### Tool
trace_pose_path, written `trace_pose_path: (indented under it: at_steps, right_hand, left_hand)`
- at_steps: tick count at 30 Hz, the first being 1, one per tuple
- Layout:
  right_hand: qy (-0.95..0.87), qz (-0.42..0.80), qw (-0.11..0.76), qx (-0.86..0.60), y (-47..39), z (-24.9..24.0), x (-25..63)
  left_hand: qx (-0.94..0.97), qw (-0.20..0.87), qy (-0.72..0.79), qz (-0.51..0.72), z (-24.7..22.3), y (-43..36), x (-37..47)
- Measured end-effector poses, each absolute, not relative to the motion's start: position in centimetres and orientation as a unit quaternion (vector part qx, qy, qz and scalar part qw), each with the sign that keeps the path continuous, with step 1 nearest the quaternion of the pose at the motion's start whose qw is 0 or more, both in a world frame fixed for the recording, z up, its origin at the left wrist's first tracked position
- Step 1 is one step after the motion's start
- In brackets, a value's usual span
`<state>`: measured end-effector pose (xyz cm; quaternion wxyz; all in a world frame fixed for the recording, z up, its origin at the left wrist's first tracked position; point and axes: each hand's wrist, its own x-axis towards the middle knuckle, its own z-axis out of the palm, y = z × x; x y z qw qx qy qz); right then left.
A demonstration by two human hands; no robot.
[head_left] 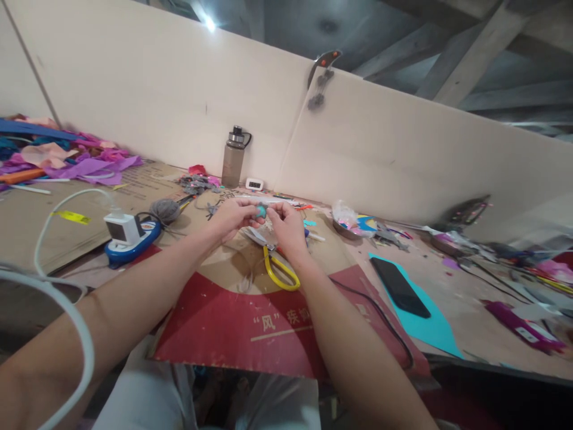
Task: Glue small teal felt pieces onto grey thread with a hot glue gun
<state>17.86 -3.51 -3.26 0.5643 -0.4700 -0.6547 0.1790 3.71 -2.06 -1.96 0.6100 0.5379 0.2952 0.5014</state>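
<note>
Both hands meet above the cardboard at the middle of the table. A small teal piece (261,211) shows between their fingertips, with something grey at its upper edge. My left hand (235,218) pinches the teal piece from the left, fingers bent. My right hand (289,227) closes its thumb and fingers at the piece's right side. Just below the hands lie scissors with yellow handles (282,275), their blades partly hidden. Red and brown cardboard (224,322) lies under the forearms.
A power strip (134,242) with a white charger and cable is at left, near grey yarn (164,211). A bottle (233,158) and small clock (254,184) stand behind. Right are a phone (400,286) on teal sheet, a bowl (347,230) and a black cable.
</note>
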Motion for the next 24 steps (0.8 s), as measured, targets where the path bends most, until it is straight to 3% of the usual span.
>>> trace_pose_path:
  at_steps: [11, 19, 24]
  right_hand:
    - [-0.692, 0.142, 0.519, -0.481, -4.2, -3.0, 17.7]
    - [-0.684, 0.139, 0.545, -0.466, -4.3, -3.2, 17.2]
    - [-0.658, 0.180, 0.556, -0.476, -4.3, -3.2, 16.9]
  left_hand:
    - [0.573, 0.533, 0.361, 0.508, -2.0, -2.4, 3.8]
    - [0.563, 0.514, 0.368, 0.533, -2.3, -2.0, 3.7]
    - [0.584, 0.435, 0.380, 0.570, -2.6, -1.8, 3.8]
